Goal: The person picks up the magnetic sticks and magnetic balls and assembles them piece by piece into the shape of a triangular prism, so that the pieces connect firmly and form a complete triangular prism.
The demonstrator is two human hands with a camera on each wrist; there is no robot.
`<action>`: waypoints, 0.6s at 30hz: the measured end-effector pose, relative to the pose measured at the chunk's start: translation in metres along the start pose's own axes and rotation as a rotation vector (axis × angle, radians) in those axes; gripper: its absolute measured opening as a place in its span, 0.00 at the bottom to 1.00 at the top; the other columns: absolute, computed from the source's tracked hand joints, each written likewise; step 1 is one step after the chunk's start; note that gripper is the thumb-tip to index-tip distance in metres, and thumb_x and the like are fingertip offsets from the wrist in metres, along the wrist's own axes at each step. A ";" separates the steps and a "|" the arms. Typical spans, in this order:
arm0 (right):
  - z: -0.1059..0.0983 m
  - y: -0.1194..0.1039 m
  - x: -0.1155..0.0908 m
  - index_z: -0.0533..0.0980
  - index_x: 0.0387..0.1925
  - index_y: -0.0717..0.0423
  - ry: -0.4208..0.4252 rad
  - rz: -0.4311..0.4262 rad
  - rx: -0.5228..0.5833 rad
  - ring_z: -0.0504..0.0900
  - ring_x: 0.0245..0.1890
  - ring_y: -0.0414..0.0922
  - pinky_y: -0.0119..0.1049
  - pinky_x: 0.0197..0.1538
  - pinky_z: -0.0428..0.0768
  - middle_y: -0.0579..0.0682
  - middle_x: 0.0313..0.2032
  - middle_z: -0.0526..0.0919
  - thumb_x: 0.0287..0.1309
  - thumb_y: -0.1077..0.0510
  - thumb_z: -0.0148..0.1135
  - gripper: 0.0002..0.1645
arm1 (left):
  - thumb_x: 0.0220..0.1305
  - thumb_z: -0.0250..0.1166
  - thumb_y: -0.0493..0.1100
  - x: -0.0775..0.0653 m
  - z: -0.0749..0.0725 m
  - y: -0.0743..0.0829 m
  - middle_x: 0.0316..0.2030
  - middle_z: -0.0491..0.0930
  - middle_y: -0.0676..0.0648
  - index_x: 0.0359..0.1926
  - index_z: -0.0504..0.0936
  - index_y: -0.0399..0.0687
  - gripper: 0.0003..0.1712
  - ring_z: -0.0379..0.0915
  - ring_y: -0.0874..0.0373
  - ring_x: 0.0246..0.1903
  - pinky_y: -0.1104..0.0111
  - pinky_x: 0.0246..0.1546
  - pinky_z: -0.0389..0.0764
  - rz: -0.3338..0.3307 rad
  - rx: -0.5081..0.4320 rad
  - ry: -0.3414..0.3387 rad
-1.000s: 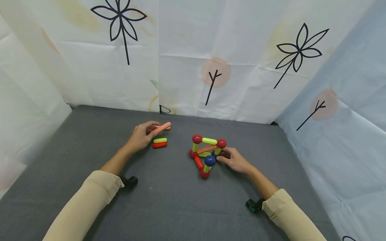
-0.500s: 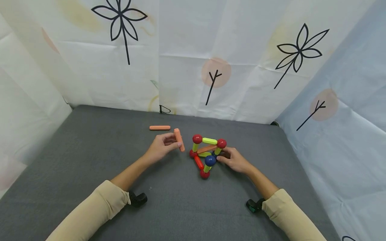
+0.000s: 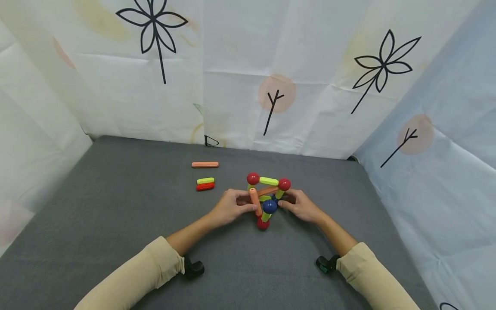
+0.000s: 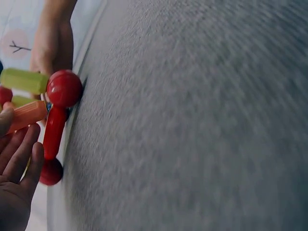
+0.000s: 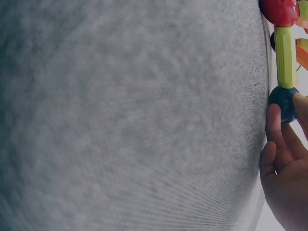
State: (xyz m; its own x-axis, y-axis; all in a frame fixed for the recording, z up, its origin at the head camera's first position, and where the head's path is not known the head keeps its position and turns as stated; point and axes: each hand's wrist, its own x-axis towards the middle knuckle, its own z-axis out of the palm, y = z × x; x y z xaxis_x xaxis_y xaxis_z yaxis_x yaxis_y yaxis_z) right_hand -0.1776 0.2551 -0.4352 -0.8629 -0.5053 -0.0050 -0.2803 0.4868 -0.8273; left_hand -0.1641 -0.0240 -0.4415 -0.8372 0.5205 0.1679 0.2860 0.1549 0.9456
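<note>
My left hand [image 3: 228, 207] pinches an orange rod [image 3: 255, 201] between thumb and fingers, tilted at the left front of a ball-and-rod frame. In the left wrist view, this orange rod [image 4: 30, 114] overlaps the frame near a red rod [image 4: 54, 132] that joins two red balls. A raised blue ball [image 3: 269, 206] stands on a lime rod above the front red ball [image 3: 263, 224]. Two more red balls, joined by a lime rod [image 3: 269, 181], top the far side. My right hand [image 3: 304, 207] pinches a low dark blue ball [image 5: 283, 102] at the frame's right corner.
Behind and left of the frame lie a spare orange rod [image 3: 205, 165], a short lime rod [image 3: 205, 181] and a red rod [image 3: 205, 187]. They rest on a grey cloth-covered table [image 3: 248, 267]. Printed fabric [image 3: 232, 86] hangs around the back and sides.
My left hand has carried the orange rod from beside the spare rods rightward to the frame, away from the other orange rod. The right hand stays at its blue ball.
</note>
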 end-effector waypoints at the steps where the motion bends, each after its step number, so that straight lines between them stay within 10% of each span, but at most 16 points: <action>1: 0.000 0.000 0.000 0.74 0.58 0.67 0.001 -0.002 -0.001 0.82 0.51 0.55 0.35 0.49 0.78 0.62 0.52 0.81 0.69 0.63 0.59 0.19 | 0.62 0.70 0.38 0.001 0.002 0.000 0.43 0.86 0.44 0.55 0.82 0.34 0.21 0.84 0.56 0.42 0.68 0.44 0.83 0.001 0.008 -0.002; 18: 0.000 0.002 0.000 0.74 0.59 0.66 -0.005 -0.015 0.026 0.82 0.49 0.54 0.34 0.46 0.79 0.62 0.52 0.81 0.69 0.63 0.59 0.20 | 0.68 0.66 0.45 0.011 0.002 0.008 0.36 0.85 0.51 0.48 0.86 0.40 0.14 0.77 0.61 0.33 0.69 0.36 0.80 -0.039 0.126 0.024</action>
State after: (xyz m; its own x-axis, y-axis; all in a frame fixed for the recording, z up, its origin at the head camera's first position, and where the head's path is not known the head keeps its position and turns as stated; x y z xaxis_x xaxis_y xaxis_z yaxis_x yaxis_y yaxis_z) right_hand -0.1780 0.2564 -0.4372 -0.8565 -0.5161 0.0049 -0.2821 0.4603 -0.8418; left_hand -0.1701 -0.0154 -0.4330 -0.8592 0.4923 0.1397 0.3079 0.2793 0.9095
